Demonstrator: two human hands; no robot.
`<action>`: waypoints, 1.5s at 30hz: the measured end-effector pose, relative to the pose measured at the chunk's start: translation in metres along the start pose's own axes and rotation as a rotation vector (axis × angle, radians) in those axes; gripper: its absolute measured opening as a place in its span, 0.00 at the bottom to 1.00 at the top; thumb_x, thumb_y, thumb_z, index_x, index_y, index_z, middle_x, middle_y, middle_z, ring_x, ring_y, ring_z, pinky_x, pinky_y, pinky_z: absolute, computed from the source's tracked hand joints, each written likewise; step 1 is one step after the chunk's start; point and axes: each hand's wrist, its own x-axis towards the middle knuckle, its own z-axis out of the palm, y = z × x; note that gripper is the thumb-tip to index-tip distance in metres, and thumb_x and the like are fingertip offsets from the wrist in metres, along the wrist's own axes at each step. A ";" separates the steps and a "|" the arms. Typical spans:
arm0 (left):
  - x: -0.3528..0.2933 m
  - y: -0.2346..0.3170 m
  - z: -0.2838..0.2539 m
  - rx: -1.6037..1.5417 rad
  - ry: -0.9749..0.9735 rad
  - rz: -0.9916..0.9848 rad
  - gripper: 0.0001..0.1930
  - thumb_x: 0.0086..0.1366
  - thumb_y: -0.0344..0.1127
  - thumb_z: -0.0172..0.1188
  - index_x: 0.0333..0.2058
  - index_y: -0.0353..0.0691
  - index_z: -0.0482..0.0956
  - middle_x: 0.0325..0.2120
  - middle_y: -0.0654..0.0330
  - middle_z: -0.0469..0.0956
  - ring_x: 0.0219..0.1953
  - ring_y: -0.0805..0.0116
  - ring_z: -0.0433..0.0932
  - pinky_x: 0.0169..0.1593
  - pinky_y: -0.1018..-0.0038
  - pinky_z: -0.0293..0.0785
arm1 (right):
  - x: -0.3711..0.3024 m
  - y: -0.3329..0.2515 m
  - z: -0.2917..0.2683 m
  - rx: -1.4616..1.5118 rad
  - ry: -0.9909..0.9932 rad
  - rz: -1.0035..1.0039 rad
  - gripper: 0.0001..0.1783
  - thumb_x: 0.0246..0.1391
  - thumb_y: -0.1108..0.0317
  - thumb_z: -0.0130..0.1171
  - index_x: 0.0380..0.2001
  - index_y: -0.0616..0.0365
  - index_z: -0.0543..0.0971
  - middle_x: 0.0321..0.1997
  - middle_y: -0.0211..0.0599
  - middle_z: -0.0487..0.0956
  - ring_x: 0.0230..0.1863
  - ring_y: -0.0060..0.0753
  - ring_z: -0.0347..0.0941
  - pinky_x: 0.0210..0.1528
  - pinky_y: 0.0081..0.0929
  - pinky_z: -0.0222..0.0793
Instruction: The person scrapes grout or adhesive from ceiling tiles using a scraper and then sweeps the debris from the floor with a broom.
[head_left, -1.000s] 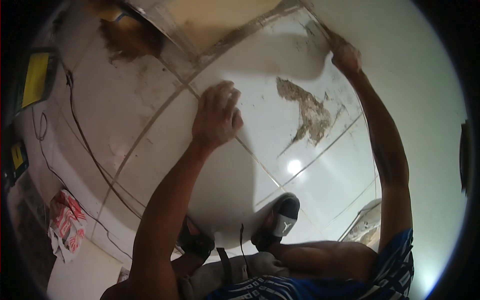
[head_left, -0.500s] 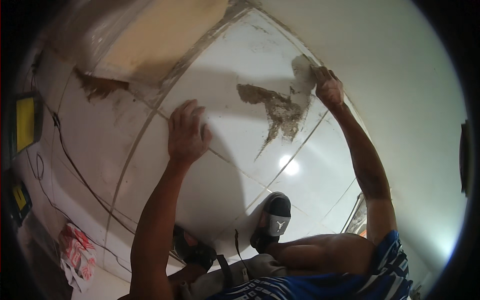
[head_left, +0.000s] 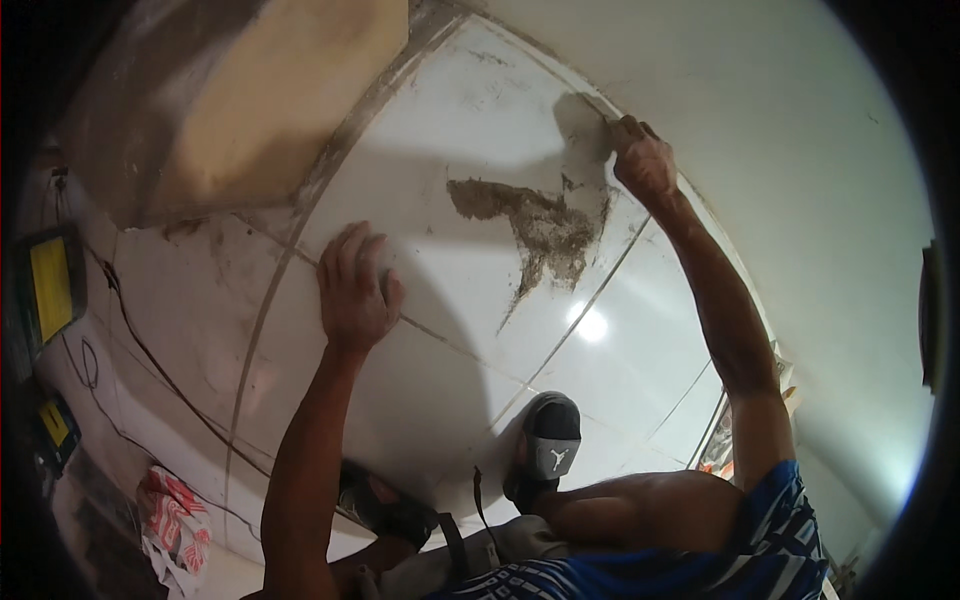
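Note:
My left hand [head_left: 358, 290] rests on the white floor tiles [head_left: 400, 390], palm down with fingers stretched out, beside a tile joint. Over by the foot of the wall at the right, my right hand [head_left: 645, 162] has its fingers curled closed. Whatever it grips, if anything, is hidden by the fingers, and a dark shadow lies just left of it. Between my hands a rough brown smear [head_left: 550, 232] spreads over one large tile, left and below the right hand. Fainter dirt marks show on the tile's far part.
A tan panel [head_left: 290, 90] borders the tiles at the far left. Black cables [head_left: 150, 340] run along the left side, near two black-and-yellow objects [head_left: 52, 285]. A red-and-white plastic bag [head_left: 178, 525] lies at the lower left. My sandalled foot [head_left: 552, 440] stands near the middle. A pale wall [head_left: 800, 200] rises at the right.
The view has shifted a little. My right hand has slid slightly farther along the wall's foot; my left hand keeps its place on the tile. The dark patch below the tan panel shows less.

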 end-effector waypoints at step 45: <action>0.004 0.003 0.005 0.024 0.032 0.037 0.22 0.57 0.33 0.54 0.52 0.39 0.67 0.54 0.52 0.64 0.58 0.51 0.63 0.59 0.56 0.59 | -0.047 0.063 0.016 0.032 0.173 0.026 0.15 0.50 0.76 0.51 0.42 0.54 0.75 0.45 0.41 0.76 0.43 0.51 0.75 0.41 0.41 0.76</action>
